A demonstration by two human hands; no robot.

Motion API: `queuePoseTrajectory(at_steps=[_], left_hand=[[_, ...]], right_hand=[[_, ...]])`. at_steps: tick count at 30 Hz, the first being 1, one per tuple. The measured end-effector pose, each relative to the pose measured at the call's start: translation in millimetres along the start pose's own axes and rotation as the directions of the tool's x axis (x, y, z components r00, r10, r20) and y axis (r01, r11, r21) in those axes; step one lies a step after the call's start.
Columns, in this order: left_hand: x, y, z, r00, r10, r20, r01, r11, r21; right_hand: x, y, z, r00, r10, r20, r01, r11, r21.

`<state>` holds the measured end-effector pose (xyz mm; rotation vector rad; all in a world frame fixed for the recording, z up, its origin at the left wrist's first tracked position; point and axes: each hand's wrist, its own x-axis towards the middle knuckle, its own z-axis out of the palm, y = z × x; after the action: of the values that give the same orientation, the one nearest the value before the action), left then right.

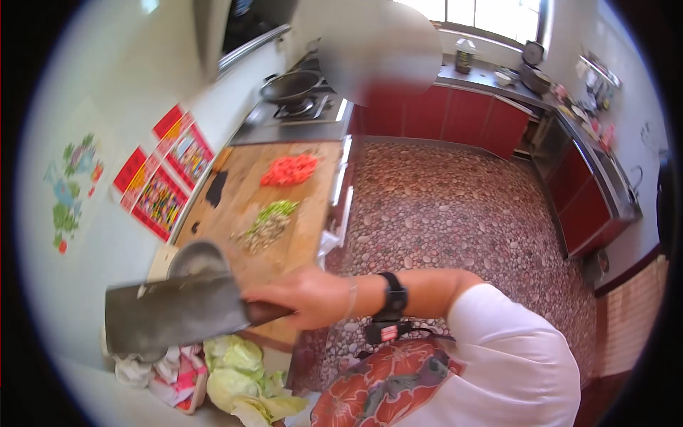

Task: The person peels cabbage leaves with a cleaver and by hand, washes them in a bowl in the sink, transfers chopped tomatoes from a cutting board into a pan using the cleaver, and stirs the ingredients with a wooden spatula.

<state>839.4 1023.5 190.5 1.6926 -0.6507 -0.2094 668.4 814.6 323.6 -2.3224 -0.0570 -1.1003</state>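
My right hand [306, 295] is wrapped round the dark handle of a wide cleaver [174, 317], held above the near end of a wooden cutting board [242, 167]. Behind the blade, a round metal bowl [199, 257] is partly covered. Chopped red pieces [289, 170] lie near the board's far end. Closer in sits a pile of chopped green bits [277, 208] beside pale chopped bits [267, 233]. My left hand does not show in this view.
Cabbage leaves [238, 377] and crumpled cloths [171, 377] lie below the cleaver. A wok [292, 87] rests on the gas stove [302, 110] beyond the board. Red cabinets [441, 117] line the far side, under a counter with a pot [535, 78].
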Motion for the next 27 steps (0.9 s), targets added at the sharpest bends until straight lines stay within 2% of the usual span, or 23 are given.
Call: queuePoseTrajectory(at_steps=[1,3,6,7,8,10,11,14,18,22,27], left_hand=[[-2,11,31,0.998,0.007,0.055,-0.004,0.999,-0.043],[-17,34,103,0.982,0.029,0.186,-0.004,0.991,-0.136],[-59,78,247,0.894,0.068,0.444,0.06,0.962,-0.268],[-80,95,292,0.846,0.074,0.528,0.096,0.953,-0.287],[-102,113,333,0.795,0.07,0.603,0.135,0.948,-0.289],[-138,143,401,0.7,0.06,0.711,0.215,0.932,-0.29],[-158,157,433,0.658,0.051,0.751,0.253,0.925,-0.285],[-218,195,517,0.536,0.034,0.844,0.339,0.907,-0.251],[-283,226,621,0.402,-0.003,0.916,0.441,0.877,-0.191],[-329,250,726,0.325,-0.051,0.944,0.545,0.826,-0.143],[-364,305,875,0.228,-0.047,0.973,0.671,0.732,-0.122]], right_hand=[[-29,-1,-37,0.988,0.153,0.008,-0.153,0.988,0.005],[-101,-9,-112,0.892,0.452,-0.015,-0.452,0.892,-0.022],[-233,-27,-212,0.754,0.619,-0.218,-0.589,0.785,0.19],[-282,-25,-236,0.735,0.581,-0.349,-0.589,0.802,0.096],[-317,-49,-269,0.599,0.723,-0.343,-0.7,0.681,0.213],[-362,-90,-332,0.334,0.909,-0.247,-0.798,0.413,0.439],[-390,-107,-360,0.288,0.919,-0.27,-0.796,0.386,0.466],[-471,-138,-414,0.092,0.929,-0.359,-0.664,0.326,0.673],[-560,-159,-471,-0.194,0.824,-0.532,-0.313,0.462,0.83],[-640,-172,-553,-0.292,0.742,-0.603,0.006,0.632,0.775],[-733,-196,-655,-0.416,0.605,-0.679,0.065,0.765,0.641]])
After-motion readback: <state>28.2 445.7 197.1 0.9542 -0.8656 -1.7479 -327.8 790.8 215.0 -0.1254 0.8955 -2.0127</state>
